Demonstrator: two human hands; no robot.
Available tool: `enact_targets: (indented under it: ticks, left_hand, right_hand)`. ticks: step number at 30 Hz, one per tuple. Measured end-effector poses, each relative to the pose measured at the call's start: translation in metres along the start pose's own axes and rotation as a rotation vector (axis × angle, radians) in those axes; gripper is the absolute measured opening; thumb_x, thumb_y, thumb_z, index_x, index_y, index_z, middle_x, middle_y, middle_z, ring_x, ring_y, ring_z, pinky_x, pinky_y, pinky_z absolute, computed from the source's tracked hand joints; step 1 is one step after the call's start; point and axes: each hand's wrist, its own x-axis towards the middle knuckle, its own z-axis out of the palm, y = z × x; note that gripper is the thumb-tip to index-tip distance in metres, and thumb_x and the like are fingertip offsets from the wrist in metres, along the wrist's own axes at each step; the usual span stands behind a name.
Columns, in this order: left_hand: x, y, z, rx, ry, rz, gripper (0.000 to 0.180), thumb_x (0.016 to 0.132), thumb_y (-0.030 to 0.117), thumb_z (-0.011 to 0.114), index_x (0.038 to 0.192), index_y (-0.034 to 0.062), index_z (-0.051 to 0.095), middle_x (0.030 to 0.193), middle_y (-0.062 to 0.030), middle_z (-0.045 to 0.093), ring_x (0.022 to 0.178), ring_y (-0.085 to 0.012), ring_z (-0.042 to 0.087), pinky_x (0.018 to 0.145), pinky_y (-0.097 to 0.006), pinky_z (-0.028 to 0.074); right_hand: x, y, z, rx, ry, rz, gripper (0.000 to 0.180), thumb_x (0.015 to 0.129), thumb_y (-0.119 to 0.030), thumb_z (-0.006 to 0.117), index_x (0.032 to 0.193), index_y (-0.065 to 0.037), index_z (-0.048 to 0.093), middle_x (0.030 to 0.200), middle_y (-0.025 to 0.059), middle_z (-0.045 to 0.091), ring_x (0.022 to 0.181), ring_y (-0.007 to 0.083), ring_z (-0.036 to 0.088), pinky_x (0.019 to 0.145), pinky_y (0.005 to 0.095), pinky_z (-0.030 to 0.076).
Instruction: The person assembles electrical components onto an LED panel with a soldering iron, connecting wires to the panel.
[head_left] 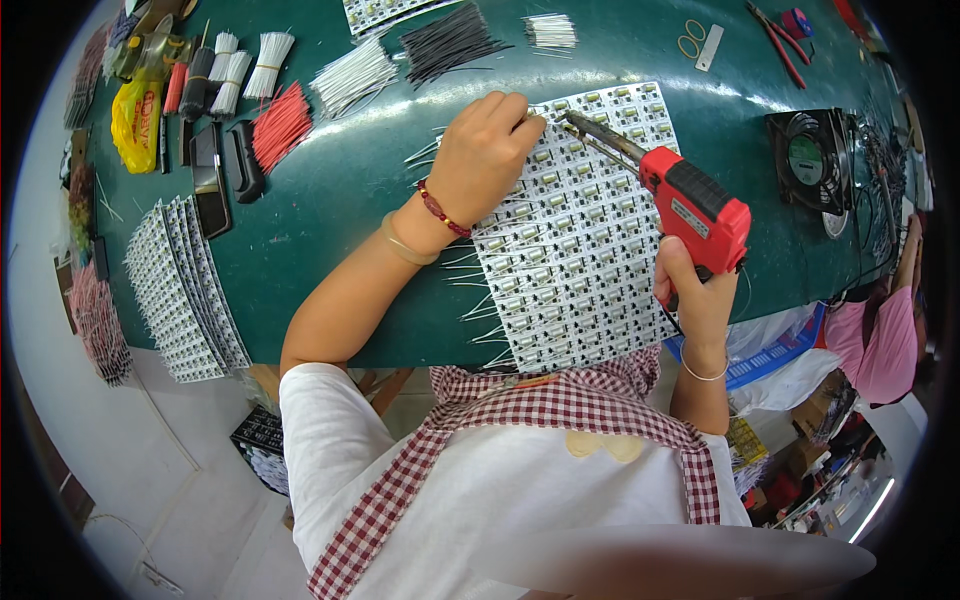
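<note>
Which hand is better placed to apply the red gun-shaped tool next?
Probably the right hand: it holds the red gun-shaped tool, whose tip is over the upper part of the white board sheet. The left hand is near that tip, without holding the tool.

Deep green across the tabletop [320,215]. Bright red with black on the gun-shaped tool [700,205] at two o'clock. White with regular rows of dark marks on the circuit-board panel [575,265]. Black on the wire bundle [453,42] at twelve, white on the wire pile [352,76] at eleven. Yellow (with red lettering) on the bag [136,127] at ten. Burgundy-and-white checks on the apron [540,407] at five.
</note>
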Motion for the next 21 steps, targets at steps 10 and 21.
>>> enact_targets:
  ticks: [10,21]
  left_hand:
    - [-0.0025,-0.0036,0.0022,-0.058,-0.009,-0.015,0.019,0.069,-0.003,0.066,0.087,0.004,0.069,0.074,-0.0062,0.052,0.071,-0.023,0.055,0.061,-0.033,0.048]
    - [0.0016,-0.0048,-0.002,-0.023,-0.02,0.077,0.02,0.067,-0.004,0.063,0.085,0.0027,0.067,0.077,-0.007,0.053,0.074,-0.0244,0.056,0.066,-0.034,0.048]
  right_hand:
    - [-0.0001,0.0008,-0.001,0.007,-0.011,0.002,0.018,0.086,-0.012,0.072,0.092,0.001,0.062,0.063,-0.0001,0.058,0.047,0.0053,0.052,0.043,0.0206,0.042]
    - [-0.0013,0.0025,0.0007,-0.049,-0.027,-0.013,0.019,0.084,-0.013,0.075,0.091,0.001,0.064,0.063,-0.001,0.059,0.047,0.0046,0.052,0.044,0.0202,0.04]
